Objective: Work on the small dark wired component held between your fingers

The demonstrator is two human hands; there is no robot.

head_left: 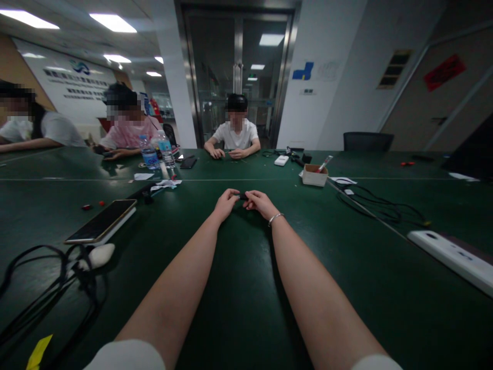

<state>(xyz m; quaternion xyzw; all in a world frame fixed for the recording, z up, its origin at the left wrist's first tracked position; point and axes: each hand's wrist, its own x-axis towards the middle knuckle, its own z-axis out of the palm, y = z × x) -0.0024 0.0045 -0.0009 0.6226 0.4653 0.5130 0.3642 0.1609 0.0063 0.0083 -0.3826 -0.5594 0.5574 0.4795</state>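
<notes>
Head view: both hands meet at the centre of the frame, above or on the tabletop (pixel 239 298); which cannot be determined. Left hand (pixel 226 205): fingers closed on the left end of a small dark item (pixel 242 196). Right hand (pixel 262 204): fingertips pinching its right end, remaining fingers curled; a silver bracelet (pixel 276 220) circles the wrist. The item sits between the two sets of fingertips, mostly covered; its type cannot be established.

Step in hand, as judged: two-handed fingertip handling of this item. Any next move calls for a light, level pinch from both sides, given its small size.

Surroundings: at left of frame, a phone (pixel 103 221) lies on a white object, with black cables (pixel 46 252) below it. Right of centre stands a small box (pixel 315 176) holding a few articles. At upper centre, a person (pixel 236 134) sits opposite.
</notes>
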